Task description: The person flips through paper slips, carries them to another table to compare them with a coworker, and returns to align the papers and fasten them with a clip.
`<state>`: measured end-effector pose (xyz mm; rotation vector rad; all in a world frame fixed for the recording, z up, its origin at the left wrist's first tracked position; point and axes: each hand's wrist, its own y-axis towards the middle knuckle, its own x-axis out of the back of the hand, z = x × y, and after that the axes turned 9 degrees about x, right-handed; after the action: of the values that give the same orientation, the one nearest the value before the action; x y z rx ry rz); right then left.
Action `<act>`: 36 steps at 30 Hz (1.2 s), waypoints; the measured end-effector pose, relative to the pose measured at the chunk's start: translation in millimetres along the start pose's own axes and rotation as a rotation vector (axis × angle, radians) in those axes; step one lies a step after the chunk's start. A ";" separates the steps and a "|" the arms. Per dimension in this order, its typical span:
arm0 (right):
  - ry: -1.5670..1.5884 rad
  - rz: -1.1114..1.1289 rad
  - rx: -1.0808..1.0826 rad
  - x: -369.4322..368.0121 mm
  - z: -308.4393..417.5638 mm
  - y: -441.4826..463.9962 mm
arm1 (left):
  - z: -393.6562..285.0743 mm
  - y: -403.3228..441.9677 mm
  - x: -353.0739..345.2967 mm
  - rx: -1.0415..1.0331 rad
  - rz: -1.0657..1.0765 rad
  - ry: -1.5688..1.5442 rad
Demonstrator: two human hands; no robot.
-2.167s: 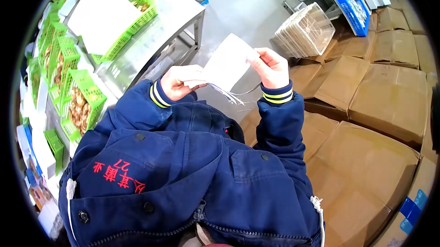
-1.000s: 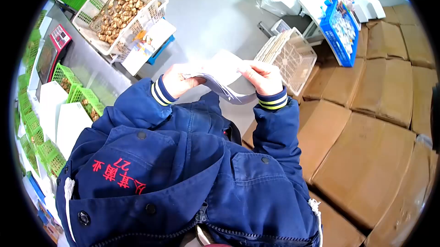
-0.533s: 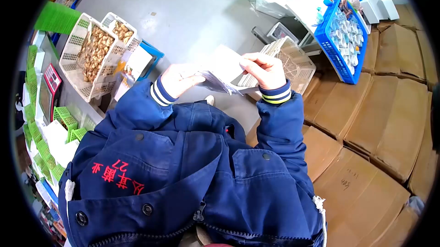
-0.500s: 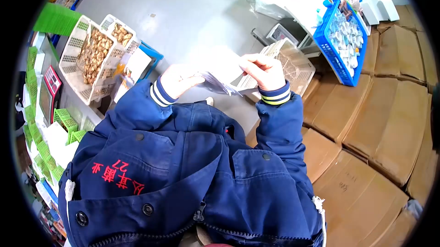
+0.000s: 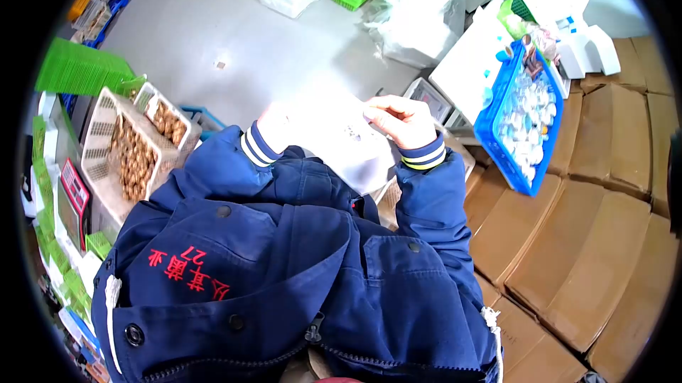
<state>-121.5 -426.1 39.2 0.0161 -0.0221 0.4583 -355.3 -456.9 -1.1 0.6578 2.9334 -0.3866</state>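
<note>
A thin white sheet [image 5: 348,148], perhaps a flat bag, spans the space between my hands in front of the jacket. Small dark print shows on it, and glare washes out its upper part. My right hand [image 5: 406,120] pinches its upper right edge between thumb and fingers. At the other side, my left hand [image 5: 275,127] grips the sheet; its fingertips are lost in the bright light. Whether more sheets lie under this one I cannot tell.
White crates of small brown mushrooms [image 5: 135,159] stand at left, near a stack of green baskets [image 5: 82,67]. Right, a blue crate [image 5: 485,127] holds small clear containers beside brown cartons [image 5: 568,255]. A plastic-wrapped white bin [image 5: 419,20] stands ahead.
The sheet, earlier a fanned bundle with purplish edges, now hangs spread and faces me. My right hand has shifted slightly left. The view has tilted, so crates and bins appear displaced.
</note>
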 end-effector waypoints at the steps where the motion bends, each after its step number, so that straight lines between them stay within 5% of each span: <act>1: -0.040 -0.008 0.003 5.8 -1.5 18.7 | -1.4 19.3 13.8 -0.010 0.051 -0.011; 14: -0.015 -0.218 -0.055 113.3 -26.9 161.4 | -45.2 234.0 60.1 0.133 0.151 0.036; 20: -0.053 -0.272 -0.001 207.2 -67.6 214.1 | -41.6 353.9 49.8 0.111 0.110 -0.201; 22: -0.047 -0.300 -0.037 240.9 -70.9 232.9 | -51.9 390.1 49.9 0.198 0.246 0.100; 27: -0.460 -0.342 0.076 300.5 -74.9 262.6 | -61.9 473.3 26.6 0.254 0.294 0.031; 30: -0.485 -0.378 0.063 329.3 -79.6 264.7 | -68.1 515.0 11.9 0.476 0.474 -0.155; 36: -0.268 -0.565 0.000 360.6 -99.8 254.5 | -76.3 582.0 -16.0 0.602 0.688 -0.083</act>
<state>91.0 -36.3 -48.8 0.0818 -0.2737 -0.1116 -92.9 65.6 -54.5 1.5851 2.2752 -1.1602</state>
